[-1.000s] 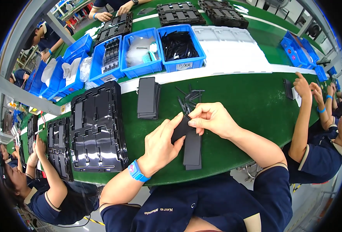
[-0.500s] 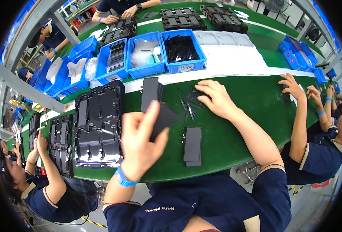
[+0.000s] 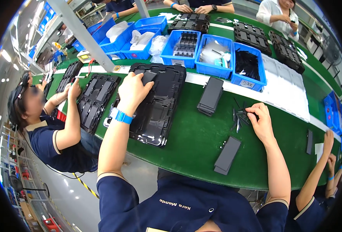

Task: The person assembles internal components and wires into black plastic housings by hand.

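Note:
My left hand (image 3: 134,92) is closed on a thin black rectangular panel (image 3: 150,77), low over the upper left part of a glossy black moulded tray (image 3: 155,104). The hand covers part of the panel and the tray pocket below it. My right hand (image 3: 260,120) pinches at the right edge of a loose pile of narrow black strips (image 3: 238,118), with a strip between its fingertips. A stack of dark rectangular panels (image 3: 210,96) lies between tray and strips. Nearer to me is a smaller stack of panels (image 3: 228,155).
Blue bins of black strips (image 3: 247,65), clear bags (image 3: 214,56) and black parts (image 3: 181,44) line the far side. A white sheet (image 3: 287,87) lies right of them. A metal post (image 3: 84,34) rises behind the tray. Co-workers sit left, right and opposite; one (image 3: 60,120) is close.
My left hand has carried the panel left and away from me, onto the tray. My right hand's fingers have drawn together at the strips. The view has swung left.

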